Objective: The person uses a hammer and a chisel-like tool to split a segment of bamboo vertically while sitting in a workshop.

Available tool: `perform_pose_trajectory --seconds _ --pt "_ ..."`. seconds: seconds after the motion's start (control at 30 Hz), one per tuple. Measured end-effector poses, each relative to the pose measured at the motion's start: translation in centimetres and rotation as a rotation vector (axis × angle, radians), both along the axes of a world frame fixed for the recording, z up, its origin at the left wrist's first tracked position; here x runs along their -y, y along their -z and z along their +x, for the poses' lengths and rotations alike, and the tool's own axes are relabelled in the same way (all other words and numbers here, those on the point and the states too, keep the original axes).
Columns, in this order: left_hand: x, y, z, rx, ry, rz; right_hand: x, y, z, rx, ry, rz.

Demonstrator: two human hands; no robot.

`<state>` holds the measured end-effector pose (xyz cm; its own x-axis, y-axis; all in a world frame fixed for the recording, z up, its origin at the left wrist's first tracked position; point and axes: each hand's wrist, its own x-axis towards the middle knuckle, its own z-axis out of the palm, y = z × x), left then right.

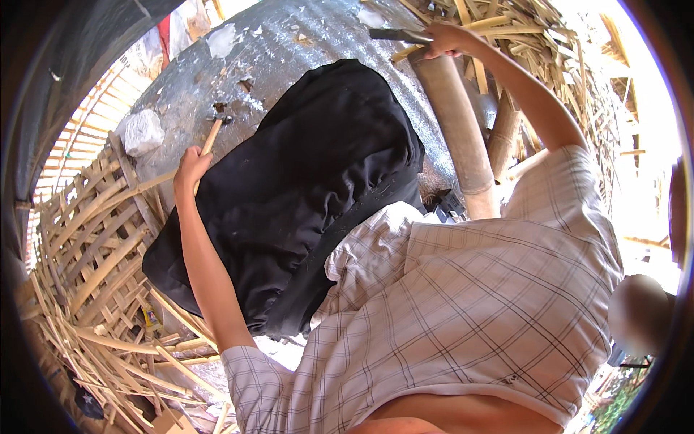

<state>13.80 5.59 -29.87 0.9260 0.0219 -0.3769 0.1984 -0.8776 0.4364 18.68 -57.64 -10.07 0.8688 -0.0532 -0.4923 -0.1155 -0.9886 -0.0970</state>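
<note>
My left hand is closed round a pale wooden handle, which has a small dark metal head at its upper end and looks like a hammer. It is beside the left edge of a black cloth draped over my lap. At the upper right, my right hand grips a dark flat blade that points left. The grip inside that fist is hidden. Just below the right hand is the upper end of a thick bamboo pole, slanting down toward my body; I cannot tell whether the blade touches it.
A grey metal sheet lies in front, with a white wrapped lump at its left. A woven bamboo basket and loose strips are at the left. Split bamboo is heaped at upper right, and a person is at the right edge.
</note>
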Motion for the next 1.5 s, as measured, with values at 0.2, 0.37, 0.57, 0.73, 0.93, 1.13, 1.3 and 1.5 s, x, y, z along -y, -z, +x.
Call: perform_pose_trajectory --seconds 0.2,0.37,0.57,0.73,0.93,1.13,1.3,1.5 --pt "1.4 -1.2 0.5 -0.063 0.056 0.022 4.7 -9.4 -7.6 0.396 -0.266 -0.106" --pt "-0.3 -1.0 0.4 -0.078 -0.025 0.013 7.2 -19.9 -13.8 0.525 -0.186 -0.105" --pt "1.6 -1.0 0.4 -0.02 -0.063 0.01 0.1 -28.2 -19.1 0.582 0.255 -0.193" --pt "-1.8 3.3 0.6 0.161 -0.127 -0.264 -2.8 -28.6 -11.5 0.975 -0.176 -0.106" --pt "0.2 2.9 0.1 0.147 -0.23 -0.555 -11.4 -26.5 -3.9 1.02 -0.26 -0.136" --pt "-0.9 1.2 -0.8 0.075 -0.389 -0.601 -19.3 -22.3 0.8 0.938 -0.335 0.19" --pt "-0.2 0.5 -1.3 0.167 -0.44 -0.687 -23.2 -19.8 1.2 0.86 -0.377 0.456" --pt "1.4 -1.3 -1.4 0.089 -0.303 -0.607 -26.1 -18.2 0.8 1.008 -0.493 0.395"
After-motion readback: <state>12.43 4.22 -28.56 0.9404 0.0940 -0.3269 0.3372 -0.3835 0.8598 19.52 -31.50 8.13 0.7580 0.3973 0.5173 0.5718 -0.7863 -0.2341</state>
